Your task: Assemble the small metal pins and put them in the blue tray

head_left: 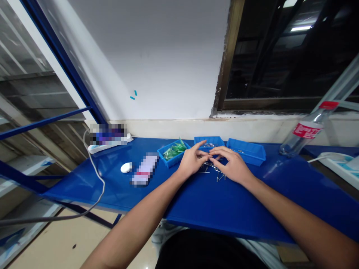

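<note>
My left hand (193, 160) and my right hand (230, 163) meet over a loose pile of thin metal pins (219, 172) on the blue table. Thumb and fingers of each hand are pinched together at the fingertips, the left index finger stretched out. Whatever lies between the fingertips is too small to make out. Behind the hands stands a blue bin (209, 140) with metal pieces in it. To its right is another blue bin (256, 154) with a few small pieces. Left of my left hand, a third blue bin (169, 163) holds green plastic packets (175, 149).
On the left of the blue table (196, 209) lie a phone (145, 170), a white round case (126, 167) and a power strip (110, 145) with a grey cable. A clear bottle (304, 130) with a red cap stands tilted in view at the right, near another power strip (340, 166).
</note>
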Action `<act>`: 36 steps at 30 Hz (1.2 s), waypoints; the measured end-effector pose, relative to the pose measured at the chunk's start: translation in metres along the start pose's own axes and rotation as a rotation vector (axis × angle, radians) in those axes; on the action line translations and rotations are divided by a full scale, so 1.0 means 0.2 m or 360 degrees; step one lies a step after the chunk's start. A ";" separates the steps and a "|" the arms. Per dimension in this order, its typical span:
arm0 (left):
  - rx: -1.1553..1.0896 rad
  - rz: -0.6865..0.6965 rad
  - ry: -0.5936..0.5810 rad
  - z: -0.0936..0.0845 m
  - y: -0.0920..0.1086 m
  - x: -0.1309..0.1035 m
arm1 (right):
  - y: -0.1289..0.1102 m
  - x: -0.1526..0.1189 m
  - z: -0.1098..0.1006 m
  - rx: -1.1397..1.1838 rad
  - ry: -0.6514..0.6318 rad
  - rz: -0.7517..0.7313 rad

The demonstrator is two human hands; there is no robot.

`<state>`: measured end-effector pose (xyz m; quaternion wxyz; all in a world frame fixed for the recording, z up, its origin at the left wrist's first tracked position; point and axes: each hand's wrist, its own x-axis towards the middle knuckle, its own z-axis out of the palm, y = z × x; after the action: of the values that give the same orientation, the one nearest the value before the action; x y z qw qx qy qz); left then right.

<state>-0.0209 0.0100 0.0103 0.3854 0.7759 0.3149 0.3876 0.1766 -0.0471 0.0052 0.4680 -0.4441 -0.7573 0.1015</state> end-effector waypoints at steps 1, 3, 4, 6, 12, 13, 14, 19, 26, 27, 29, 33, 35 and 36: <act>0.0039 0.0016 -0.0006 0.00 0.01 0.00 | 0.00 0.00 0.00 -0.0005 -0.0004 -0.0006; 0.0128 0.0064 -0.0035 -0.01 0.02 -0.01 | 0.00 0.00 -0.01 -0.0022 -0.0022 -0.0011; 0.0184 0.0099 -0.0057 -0.01 0.02 -0.01 | 0.00 0.00 -0.01 -0.0032 -0.0034 -0.0009; 0.0296 0.0188 -0.0113 0.00 0.02 -0.01 | 0.02 0.00 -0.01 -0.0048 -0.0060 0.0015; 0.0274 0.0307 -0.0120 0.00 0.00 0.00 | 0.03 0.01 -0.02 -0.0058 -0.0077 0.0186; 0.0222 0.0295 -0.0073 0.00 0.00 0.00 | 0.02 0.01 -0.02 -0.0061 -0.0070 0.0208; 0.0158 0.0276 -0.0020 0.00 0.00 0.01 | 0.02 0.01 -0.03 -0.0064 -0.0073 0.0221; -0.0262 0.0133 0.0093 -0.01 0.00 0.02 | 0.01 0.00 -0.02 -0.0059 -0.0236 0.0213; -0.0201 0.0069 0.0088 -0.01 -0.01 0.02 | 0.10 0.02 0.00 0.0283 -0.0122 0.0558; -0.0136 0.0062 0.0094 0.00 -0.01 0.02 | 0.12 0.03 0.00 0.0338 -0.0086 0.0616; -0.0027 0.0047 0.0098 0.00 -0.01 0.02 | 0.14 0.05 -0.01 0.0415 -0.0012 0.0707; 0.0084 0.0042 0.0106 0.00 -0.01 0.01 | 0.14 0.06 -0.02 0.0189 0.0057 0.0717; 0.0118 0.0054 0.0132 -0.01 -0.01 0.01 | 0.13 0.06 -0.02 -0.0086 0.0000 0.0490; 0.0137 0.0062 0.0142 -0.01 0.00 0.01 | 0.12 0.05 -0.02 -0.0188 -0.0050 0.0330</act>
<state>-0.0217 0.0125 0.0114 0.3296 0.7797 0.3330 0.4153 0.1910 -0.0266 -0.0005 0.4162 -0.5450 -0.7192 0.1115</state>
